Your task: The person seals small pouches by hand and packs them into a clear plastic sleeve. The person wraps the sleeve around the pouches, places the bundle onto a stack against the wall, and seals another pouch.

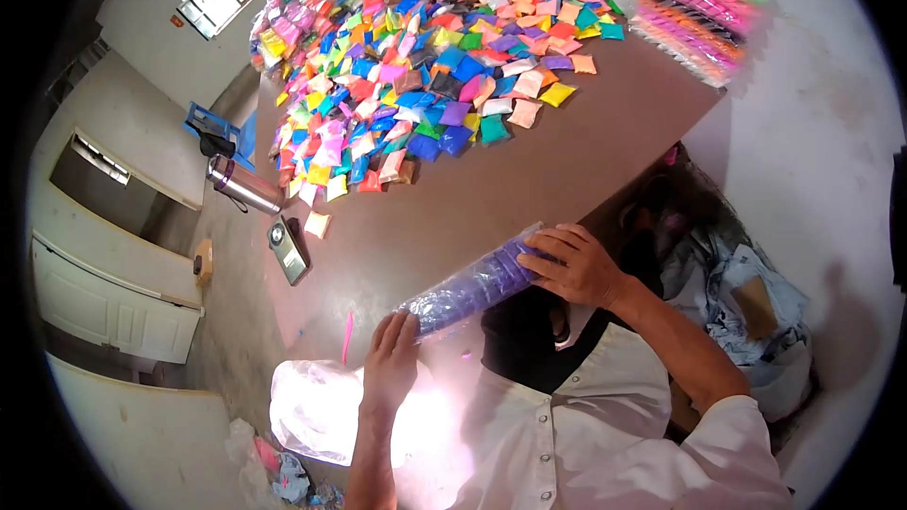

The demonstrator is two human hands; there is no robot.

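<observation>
A long clear plastic pack of purple packets (477, 285) lies slantwise at the table's near edge, in front of my body. My left hand (390, 356) is closed on its lower left end. At the upper right end, my right hand (574, 266) has its fingers curled over the plastic, thumb side hidden. Beyond the pack, a big heap of small coloured packets (453, 66) covers the far part of the table. One pale yellow packet (317, 224) lies apart from the heap.
On the brown table (529, 179), a phone-like device (288, 250) and a steel flask (246, 184) stand at the left. A pink strip (348, 335) and a white plastic bag (316, 411) are near my left hand. Long filled packs (699, 14) are stacked at upper right; crumpled plastic (746, 293) sits below.
</observation>
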